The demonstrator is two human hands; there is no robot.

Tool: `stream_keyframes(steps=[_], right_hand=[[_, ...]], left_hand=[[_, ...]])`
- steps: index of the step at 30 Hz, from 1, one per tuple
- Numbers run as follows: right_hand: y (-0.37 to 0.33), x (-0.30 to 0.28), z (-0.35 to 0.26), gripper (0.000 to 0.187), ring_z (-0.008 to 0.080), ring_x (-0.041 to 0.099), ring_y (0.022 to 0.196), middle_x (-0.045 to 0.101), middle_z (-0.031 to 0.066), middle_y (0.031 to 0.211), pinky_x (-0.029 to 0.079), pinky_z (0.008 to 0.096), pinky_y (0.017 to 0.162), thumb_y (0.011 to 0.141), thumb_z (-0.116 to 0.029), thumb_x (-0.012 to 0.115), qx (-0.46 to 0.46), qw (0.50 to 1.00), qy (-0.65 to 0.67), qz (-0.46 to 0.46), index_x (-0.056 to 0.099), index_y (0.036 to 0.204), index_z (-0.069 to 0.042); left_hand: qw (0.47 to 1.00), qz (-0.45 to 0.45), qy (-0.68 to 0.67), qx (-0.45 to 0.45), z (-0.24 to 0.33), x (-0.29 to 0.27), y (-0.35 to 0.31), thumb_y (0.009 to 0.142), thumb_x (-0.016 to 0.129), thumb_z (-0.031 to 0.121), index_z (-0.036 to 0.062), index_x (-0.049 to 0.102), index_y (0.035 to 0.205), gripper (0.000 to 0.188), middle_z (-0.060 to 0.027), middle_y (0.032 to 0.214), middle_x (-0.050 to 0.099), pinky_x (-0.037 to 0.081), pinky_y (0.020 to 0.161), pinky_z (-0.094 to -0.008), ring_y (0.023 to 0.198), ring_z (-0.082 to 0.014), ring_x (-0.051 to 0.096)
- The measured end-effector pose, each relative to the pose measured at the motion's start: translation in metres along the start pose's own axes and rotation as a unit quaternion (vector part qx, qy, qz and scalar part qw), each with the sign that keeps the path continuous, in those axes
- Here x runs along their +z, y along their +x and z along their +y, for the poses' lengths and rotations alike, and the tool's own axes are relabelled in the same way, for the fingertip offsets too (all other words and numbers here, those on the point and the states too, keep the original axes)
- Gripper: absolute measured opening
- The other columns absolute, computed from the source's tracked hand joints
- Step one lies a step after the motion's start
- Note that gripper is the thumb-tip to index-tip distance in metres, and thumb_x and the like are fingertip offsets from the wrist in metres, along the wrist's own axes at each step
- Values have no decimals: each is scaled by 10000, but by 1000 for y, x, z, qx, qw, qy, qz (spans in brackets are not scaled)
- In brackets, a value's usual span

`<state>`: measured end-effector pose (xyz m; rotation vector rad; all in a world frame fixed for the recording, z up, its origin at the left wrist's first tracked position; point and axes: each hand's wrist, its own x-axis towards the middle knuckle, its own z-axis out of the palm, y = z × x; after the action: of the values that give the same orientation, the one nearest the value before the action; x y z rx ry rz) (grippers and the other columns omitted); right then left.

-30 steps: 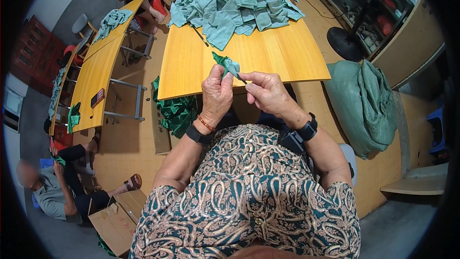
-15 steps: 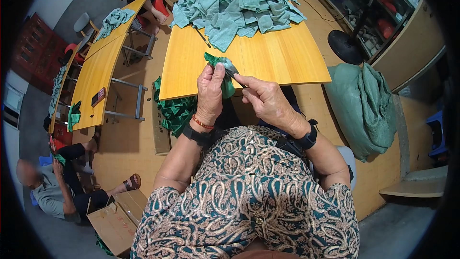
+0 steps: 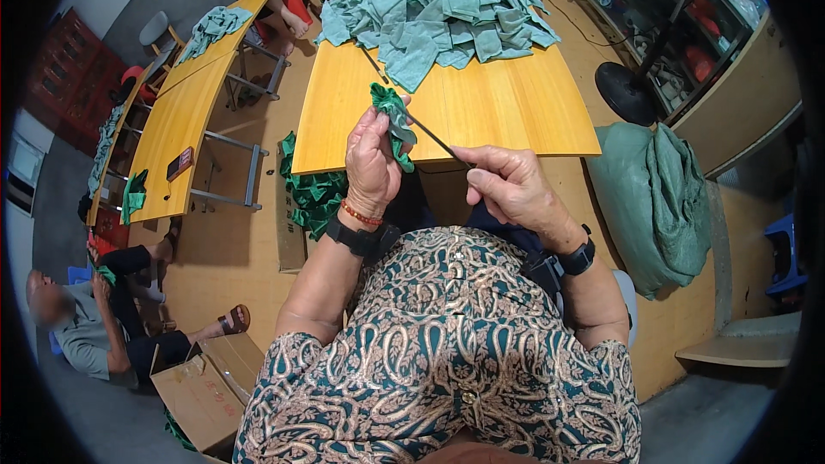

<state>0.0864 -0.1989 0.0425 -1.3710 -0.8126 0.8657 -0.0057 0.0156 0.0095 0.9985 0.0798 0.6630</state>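
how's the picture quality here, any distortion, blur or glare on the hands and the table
Head view: strong fisheye, so the table edges bow and a black rim fills the corners; even soft light without glare; left hand, right hand and green cloth look sharp.

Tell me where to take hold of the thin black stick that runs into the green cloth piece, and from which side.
Grip the thin black stick on its bare lower part, coming from the right, probably where the right hand pinches it now. Its upper end is buried in the bunched green cloth piece held by the left hand, so only the stretch slanting down to the right is free.
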Motion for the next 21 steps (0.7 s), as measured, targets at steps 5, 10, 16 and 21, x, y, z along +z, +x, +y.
stream_keyframes(steps=[5, 10, 16, 21], right_hand=[[1, -2, 5, 342, 11, 456, 453, 628, -18, 675, 370, 182, 405, 942, -49, 542, -3, 1000, -19, -11, 635, 1271, -30], [5, 0, 7, 338, 16, 473, 497, 620, -24, 678, 386, 188, 451, 940, -47, 548, 3, 999, -34, -8, 636, 1265, -16], [10, 15, 20, 338, 23, 472, 527, 621, -21, 675, 397, 202, 477, 933, -33, 544, -49, 998, -14, 25, 641, 1256, -9], [17, 19, 29, 340, 29, 485, 513, 618, -16, 656, 401, 207, 468, 935, -31, 537, -31, 999, -30, 32, 638, 1259, -6]], left_hand=[[999, 9, 46, 12, 0, 2, 0, 1006, 444, 167, -51, 548, 1290, 373, -60, 962, 647, 430, 615, -206, 766, -82, 558], [996, 11, 82, 18, 5, 9, -1, 1031, 437, 217, -28, 541, 1318, 392, -38, 886, 640, 371, 532, -173, 618, -36, 475], [994, 57, 82, 52, -1, 24, -7, 1046, 459, 239, 48, 526, 1365, 378, -8, 830, 620, 326, 493, -149, 581, -5, 426], [985, 83, 127, 78, -20, 22, -9, 1025, 489, 140, 104, 471, 1434, 412, 8, 819, 598, 332, 496, -152, 587, -2, 414]])
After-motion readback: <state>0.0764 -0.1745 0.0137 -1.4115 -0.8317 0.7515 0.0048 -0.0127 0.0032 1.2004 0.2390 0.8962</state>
